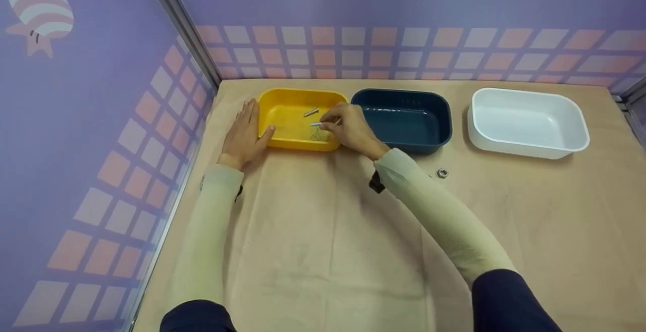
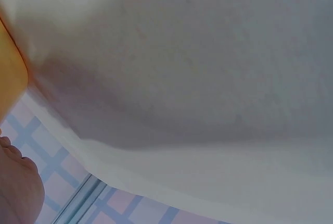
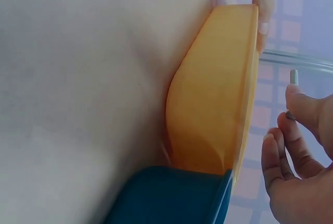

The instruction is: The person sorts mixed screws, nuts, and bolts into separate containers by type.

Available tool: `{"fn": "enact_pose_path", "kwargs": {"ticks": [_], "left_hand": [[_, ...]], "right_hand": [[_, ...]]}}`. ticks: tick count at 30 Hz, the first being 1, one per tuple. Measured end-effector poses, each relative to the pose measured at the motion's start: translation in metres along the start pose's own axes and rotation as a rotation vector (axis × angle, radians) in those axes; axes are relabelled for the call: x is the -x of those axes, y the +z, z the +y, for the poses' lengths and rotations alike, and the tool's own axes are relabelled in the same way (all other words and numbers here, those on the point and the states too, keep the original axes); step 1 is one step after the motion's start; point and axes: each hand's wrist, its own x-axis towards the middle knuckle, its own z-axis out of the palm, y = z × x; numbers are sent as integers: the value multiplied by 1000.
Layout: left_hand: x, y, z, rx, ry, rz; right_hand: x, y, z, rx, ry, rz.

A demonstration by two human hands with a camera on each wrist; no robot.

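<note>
My right hand [image 1: 353,127] pinches a small silver bolt [image 1: 316,124] between thumb and fingertips, over the right part of the yellow bin [image 1: 282,144]. In the right wrist view the bolt's shank [image 3: 294,77] sticks out past the thumb, and its darker end shows by the fingers. Another bolt [image 1: 311,112] lies inside the yellow bin. My left hand [image 1: 244,137] rests along that bin's left side, fingers straight and thumb at the front left corner of the rim. Only the bin's outer wall [image 2: 9,73] and part of the hand appear in the left wrist view.
A dark blue bin [image 1: 409,148] stands right beside the yellow one. Farther right is a white bin [image 1: 530,150]. A metal nut [image 1: 442,172] lies on the cloth-covered table [image 1: 328,231], near the right sleeve. Patterned panels [image 1: 404,4] border the table behind and at left.
</note>
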Motion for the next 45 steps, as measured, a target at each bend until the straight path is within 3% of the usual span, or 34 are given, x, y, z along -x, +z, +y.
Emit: {"fn": "enact_pose_path", "kwargs": {"ticks": [12,22,31,45], "left_hand": [[1,-1,0,-8,-10,7],[1,-2,0,-4,-24,-2],[1,-1,3,0,-8,4],[0,1,0,11,8,16]], "right_hand": [[-32,20,-10,-14,76,71],[-41,23,-16,20,154,51],[-41,27,-12,34,90,86],[-36,20,-10,75,82,61]]}}
